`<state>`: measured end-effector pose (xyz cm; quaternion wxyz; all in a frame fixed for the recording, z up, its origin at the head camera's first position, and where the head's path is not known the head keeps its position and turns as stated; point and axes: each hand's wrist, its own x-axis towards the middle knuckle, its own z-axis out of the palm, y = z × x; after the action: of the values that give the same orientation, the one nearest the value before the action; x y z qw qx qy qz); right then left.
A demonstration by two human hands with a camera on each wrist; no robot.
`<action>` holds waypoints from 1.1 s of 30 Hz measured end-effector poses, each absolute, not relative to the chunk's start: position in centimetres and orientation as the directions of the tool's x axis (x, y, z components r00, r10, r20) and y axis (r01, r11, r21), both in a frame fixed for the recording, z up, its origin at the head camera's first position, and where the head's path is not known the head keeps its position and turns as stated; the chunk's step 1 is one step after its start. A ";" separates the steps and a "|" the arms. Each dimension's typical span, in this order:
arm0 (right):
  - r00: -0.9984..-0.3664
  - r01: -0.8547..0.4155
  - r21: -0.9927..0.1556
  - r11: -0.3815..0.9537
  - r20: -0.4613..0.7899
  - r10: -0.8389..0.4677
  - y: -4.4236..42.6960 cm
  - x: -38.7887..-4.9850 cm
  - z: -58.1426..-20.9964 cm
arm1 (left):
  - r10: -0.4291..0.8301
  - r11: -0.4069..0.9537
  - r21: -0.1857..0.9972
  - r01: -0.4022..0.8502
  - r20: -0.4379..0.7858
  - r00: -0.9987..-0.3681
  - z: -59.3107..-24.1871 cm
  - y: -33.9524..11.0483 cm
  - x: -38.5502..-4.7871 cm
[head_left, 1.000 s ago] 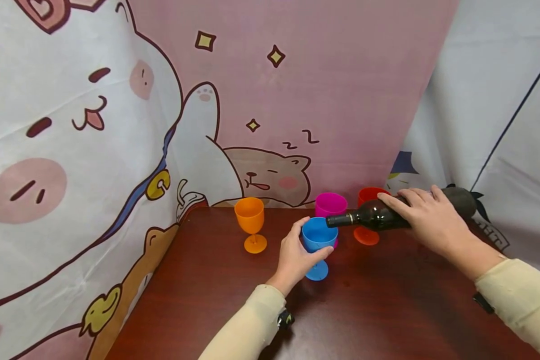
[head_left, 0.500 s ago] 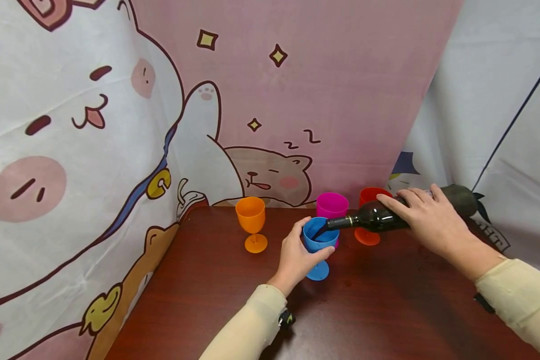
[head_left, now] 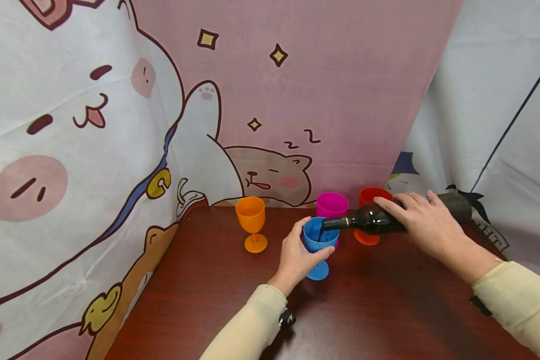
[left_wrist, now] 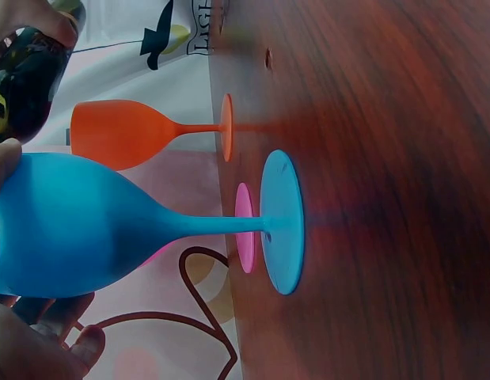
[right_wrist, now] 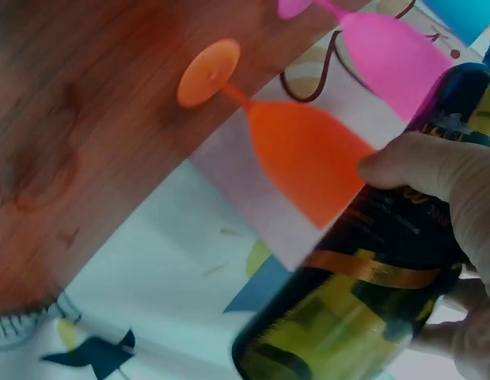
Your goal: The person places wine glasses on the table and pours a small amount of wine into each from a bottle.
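Pour: A dark stream (head_left: 321, 233) runs from the mouth of a dark glass wine bottle (head_left: 373, 220) into a blue, stemmed, plastic-looking goblet (head_left: 315, 245); a second ago the mouth hangs over the rim with no stream in sight, so the pouring now appears under way.
Bottle neck: Tipped close to level, its mouth a touch farther over the bowl than half a second ago; whether it touches the rim cannot be told.
Blue goblet: Upright, nearest the viewer among its kind, its round foot apparently resting on the red-brown, wood-grained table (head_left: 369, 310); the level inside is unclear.
Left hand (head_left: 297, 255): Fingers and thumb curve around the blue bowl, steadying it.
Right hand (head_left: 425, 220): Grips the bottle's body from above, thumb on one side, fingers on the other.
Goblets: Four, counting the blue; one orange goblet (head_left: 250, 218) apart at left, one magenta goblet (head_left: 332, 204) behind the blue, one red goblet (head_left: 371, 194) partly hidden by the bottle.
Bottles: One.
Hands: Two, both occupied.
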<state>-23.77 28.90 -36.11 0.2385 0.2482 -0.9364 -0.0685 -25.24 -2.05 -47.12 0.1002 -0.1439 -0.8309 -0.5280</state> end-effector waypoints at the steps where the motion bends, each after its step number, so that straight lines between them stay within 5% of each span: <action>1: -0.773 -0.434 0.225 0.872 0.405 -0.489 28.6 -23.7 -36.2 | 0.133 0.401 0.849 0.344 0.317 -0.939 -47.1 -2.0 -25.2; 10: -0.898 -0.398 -0.183 0.899 0.280 -0.340 26.0 -24.0 -37.5 | 0.141 0.406 0.855 0.324 0.292 -0.946 -47.1 -2.0 -25.2; 16: -0.917 -0.391 -0.467 0.793 0.271 -0.292 25.5 -24.1 -37.0 | 0.135 0.399 0.861 0.316 0.286 -0.949 -47.0 -2.0 -25.1; 22: -0.969 -0.233 -0.722 0.652 0.229 -0.093 27.4 -23.4 -36.7 | 0.130 0.411 0.854 0.321 0.293 -0.947 -47.0 -2.0 -25.1; 33: -0.896 0.008 -0.732 0.681 0.297 0.330 36.6 -22.0 -42.0 | 0.133 0.412 0.850 0.328 0.300 -0.945 -47.2 -2.1 -25.1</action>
<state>-21.97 36.64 -42.05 0.2075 -0.0948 -0.8931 0.3877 -25.14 -2.06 -47.16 0.0932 -0.1379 -0.8352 -0.5242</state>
